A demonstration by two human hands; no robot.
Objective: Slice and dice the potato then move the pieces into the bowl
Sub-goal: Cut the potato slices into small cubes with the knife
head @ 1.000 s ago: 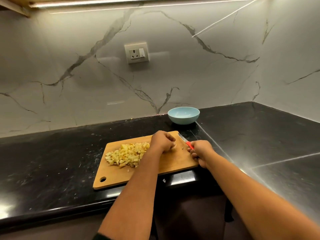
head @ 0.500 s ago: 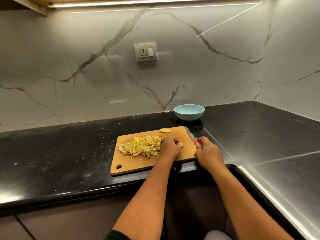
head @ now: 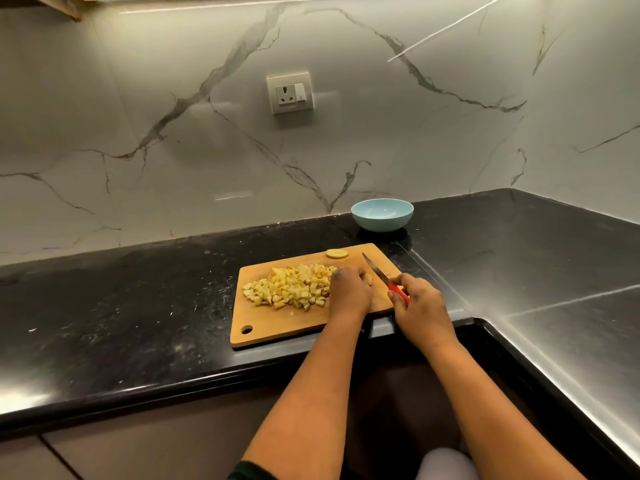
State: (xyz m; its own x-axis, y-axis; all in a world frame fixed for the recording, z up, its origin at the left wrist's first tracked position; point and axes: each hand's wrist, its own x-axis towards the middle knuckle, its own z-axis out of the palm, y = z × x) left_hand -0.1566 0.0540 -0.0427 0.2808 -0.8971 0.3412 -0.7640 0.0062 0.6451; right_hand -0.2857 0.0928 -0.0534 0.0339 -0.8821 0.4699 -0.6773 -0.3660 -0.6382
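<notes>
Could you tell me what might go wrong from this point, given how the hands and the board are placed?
The left hand is curled over a small potato piece close beside the knife in the right hand: a slip could nick the fingers.

The cutting board sits near the counter's front edge, so pressure might shift it.

The bowl stands behind the board, so diced potato could spill on the way.

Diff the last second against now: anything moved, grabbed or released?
Mostly the camera shifted. The right hand holds the knife as before, its blade now lifted over the board. The left hand stays curled on a potato piece. Dice pile, slice and bowl unchanged.
</notes>
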